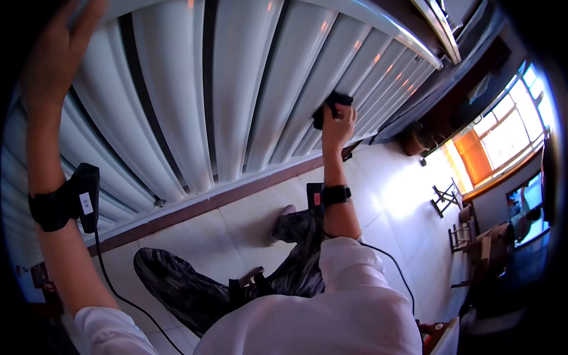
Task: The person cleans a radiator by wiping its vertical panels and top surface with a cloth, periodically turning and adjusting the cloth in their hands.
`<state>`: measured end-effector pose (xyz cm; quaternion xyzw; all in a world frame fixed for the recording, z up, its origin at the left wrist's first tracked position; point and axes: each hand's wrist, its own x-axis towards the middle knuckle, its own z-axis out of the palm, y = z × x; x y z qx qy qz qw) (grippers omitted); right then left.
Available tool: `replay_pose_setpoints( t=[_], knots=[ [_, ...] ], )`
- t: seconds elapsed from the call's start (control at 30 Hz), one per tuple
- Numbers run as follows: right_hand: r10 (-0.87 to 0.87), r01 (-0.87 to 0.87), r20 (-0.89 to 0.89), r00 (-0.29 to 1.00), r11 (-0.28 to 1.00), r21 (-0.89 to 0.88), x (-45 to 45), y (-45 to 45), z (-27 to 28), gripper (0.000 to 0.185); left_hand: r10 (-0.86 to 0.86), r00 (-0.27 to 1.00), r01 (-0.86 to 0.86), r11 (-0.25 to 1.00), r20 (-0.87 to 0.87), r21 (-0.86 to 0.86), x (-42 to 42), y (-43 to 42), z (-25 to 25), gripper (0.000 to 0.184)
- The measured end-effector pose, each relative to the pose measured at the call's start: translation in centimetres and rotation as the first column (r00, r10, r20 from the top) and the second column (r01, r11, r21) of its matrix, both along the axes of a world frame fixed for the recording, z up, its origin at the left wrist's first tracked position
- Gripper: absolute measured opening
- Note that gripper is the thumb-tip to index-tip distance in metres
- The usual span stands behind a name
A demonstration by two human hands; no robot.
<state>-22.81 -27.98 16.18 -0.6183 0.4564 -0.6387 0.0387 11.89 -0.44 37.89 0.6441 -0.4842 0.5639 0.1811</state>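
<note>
A white radiator (171, 77) with tall rounded columns and dark gaps between them fills the upper part of the view. Against one of its columns, towards the right, my right hand (340, 124) is closed on a black cloth (336, 102). My left hand (56, 62) is up at the top left, against the radiator's upper edge, with thumb and fingers apart; the fingertips are cut off by the frame. Nothing shows in it. Each forearm wears a strapped black device with a cable, the left one (87, 198) bearing a white label.
Pale floor tiles (390, 236) lie below the radiator, with a reddish-brown strip (195, 207) along its base. To the right are a folding stool (445, 198), wooden chairs (485, 254), a lit screen (526, 210) and a bright window (512, 124). My bent legs (183, 290) are close below.
</note>
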Motion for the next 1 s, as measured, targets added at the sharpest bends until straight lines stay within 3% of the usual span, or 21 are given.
replay_pose_setpoints(
  t=[0.1,0.17,0.2,0.27,0.47,0.5,0.6,0.67,0.73,0.77,0.8,0.83,0.87,0.9,0.97,1.0],
  knots=[
    [-0.017,0.016,-0.083,0.996,1.000,-0.006,-0.4,-0.3,-5.1,0.023,0.111,0.993,-0.108,0.993,-0.047,0.056,2.7,0.3,0.5,0.039],
    [0.027,-0.020,-0.059,0.998,0.992,0.121,-0.3,0.0,-5.9,0.023,0.188,0.889,-0.230,0.972,0.418,0.053,1.1,0.9,1.0,0.035],
    [0.034,-0.025,-0.059,0.998,0.989,0.148,-0.5,0.3,-5.7,0.023,0.189,0.889,-0.230,0.972,0.418,0.051,1.3,0.9,0.8,0.035],
    [-0.001,0.005,-0.073,0.997,0.998,0.056,-1.0,-0.8,-4.1,0.024,0.108,0.981,-0.115,0.993,0.160,0.035,2.3,0.4,0.4,0.043],
    [-0.035,0.015,-0.078,0.996,0.971,-0.240,-1.0,-2.1,11.9,0.027,0.127,0.969,-0.119,0.992,0.210,-0.048,0.9,-0.2,0.4,0.048],
    [-0.002,-0.010,-0.053,0.999,0.974,-0.226,-1.0,-2.0,13.6,0.025,0.144,0.981,-0.142,0.990,0.128,-0.023,0.0,0.1,0.7,0.050],
    [0.042,-0.043,-0.008,0.999,0.962,-0.270,-1.1,-2.3,13.3,0.024,0.208,0.977,-0.205,0.976,0.047,-0.074,0.5,0.2,0.9,0.048],
    [0.060,-0.055,0.011,0.998,0.965,-0.255,-1.3,-2.2,9.7,0.025,0.206,0.978,-0.206,0.978,0.005,-0.015,0.9,0.3,0.7,0.054],
    [0.121,-0.112,0.033,0.992,0.972,-0.205,-0.9,-1.4,3.1,0.022,0.216,0.975,-0.211,0.973,0.051,-0.094,3.7,0.2,0.2,0.051],
    [0.084,-0.085,-0.015,0.996,0.994,-0.072,-0.8,-0.7,-0.6,0.022,0.250,0.964,-0.242,0.965,0.087,-0.098,4.9,0.8,-0.4,0.051],
    [0.087,-0.087,0.001,0.996,0.996,0.015,-0.3,-0.2,-7.7,0.022,0.264,0.953,-0.249,0.962,0.150,-0.108,5.5,0.5,-0.1,0.052],
    [0.074,-0.076,0.017,0.997,0.984,0.158,-0.4,0.7,-10.5,0.021,0.247,0.952,-0.230,0.967,0.180,-0.109,5.4,0.7,0.1,0.052],
    [0.067,-0.072,0.028,0.997,0.951,0.300,-0.5,1.2,-12.3,0.020,0.247,0.955,-0.239,0.969,0.163,-0.067,5.3,1.0,0.4,0.052],
    [0.056,-0.068,0.047,0.997,0.950,0.306,-0.7,0.6,-14.8,0.020,0.252,0.957,-0.252,0.968,0.143,-0.022,4.9,0.9,0.6,0.052],
    [0.115,-0.091,-0.020,0.993,0.868,0.489,-1.4,0.3,-19.4,0.021,0.233,0.967,-0.234,0.972,0.102,0.003,3.5,0.6,0.5,0.053],
    [0.178,-0.114,-0.070,0.982,0.839,0.532,-2.1,-0.1,-18.9,0.023,0.226,0.973,-0.227,0.974,0.041,0.020,3.1,0.6,0.4,0.054]
  ],
)
